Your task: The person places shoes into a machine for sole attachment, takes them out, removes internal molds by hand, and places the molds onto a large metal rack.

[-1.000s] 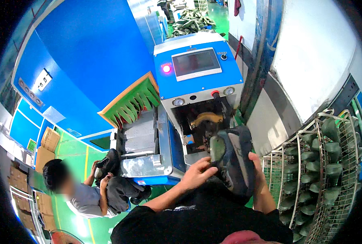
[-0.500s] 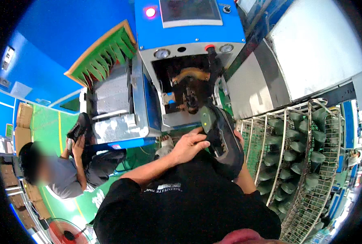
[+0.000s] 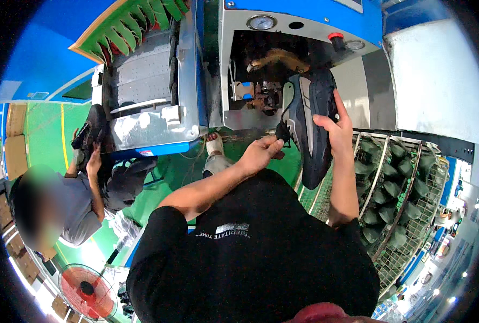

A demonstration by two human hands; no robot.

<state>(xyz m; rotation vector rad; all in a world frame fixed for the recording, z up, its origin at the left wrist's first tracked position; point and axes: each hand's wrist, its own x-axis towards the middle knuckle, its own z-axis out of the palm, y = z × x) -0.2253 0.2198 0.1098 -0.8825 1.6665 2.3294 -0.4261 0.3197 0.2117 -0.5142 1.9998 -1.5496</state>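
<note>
In the head view, we hold a dark shoe point(image 3: 308, 129) just before the open bay of the blue-and-white machine point(image 3: 304, 13). Our right hand point(image 3: 336, 129) wraps around the shoe; our left hand point(image 3: 262, 154) pinches its black laces point(image 3: 284, 132). A wire rack point(image 3: 431, 215) stands right of the machine, a seated co-worker point(image 3: 83, 215) left.

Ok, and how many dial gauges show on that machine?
2: a left dial gauge, and a right dial gauge beside the red-topped knob. Both sit on the blue machine; its cropped top may hide others.
</note>
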